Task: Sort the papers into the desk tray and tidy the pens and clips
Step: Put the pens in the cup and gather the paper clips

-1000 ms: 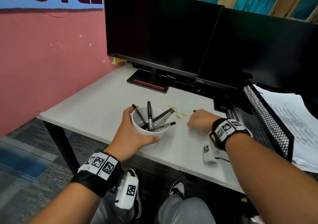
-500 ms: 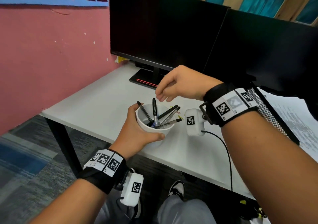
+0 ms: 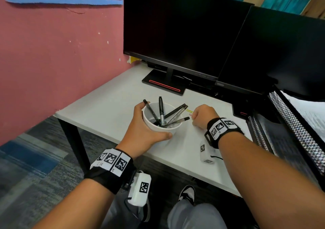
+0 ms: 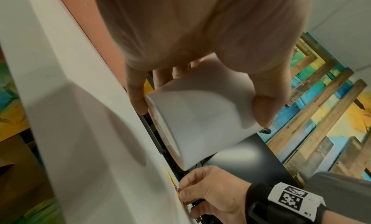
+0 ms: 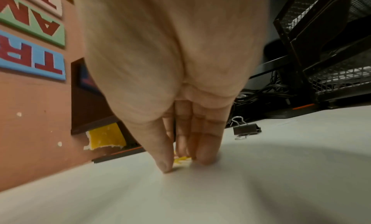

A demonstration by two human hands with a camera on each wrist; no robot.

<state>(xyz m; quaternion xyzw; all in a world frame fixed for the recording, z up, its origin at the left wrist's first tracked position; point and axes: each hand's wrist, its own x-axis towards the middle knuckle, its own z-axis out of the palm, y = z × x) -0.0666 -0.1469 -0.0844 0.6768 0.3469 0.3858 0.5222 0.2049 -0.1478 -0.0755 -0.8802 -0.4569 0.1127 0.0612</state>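
A white cup with several black pens stands near the front of the white desk. My left hand grips it round the side, thumb in front; the left wrist view shows the cup slightly tilted. Just right of the cup my right hand is down on the desk. Its thumb and fingertips pinch a yellow paper clip. More yellow and red clips lie by its knuckles. Papers lie on the black mesh desk tray at the right.
Two dark monitors stand along the back of the desk, with cables behind. A black binder clip lies on the desk beyond my right hand. A pink wall closes the left side. The desk's front edge is right under my wrists.
Half a second ago my right hand hovered over the cup; it has dropped back to the desk onto the clips. My left hand has kept hold of the cup.
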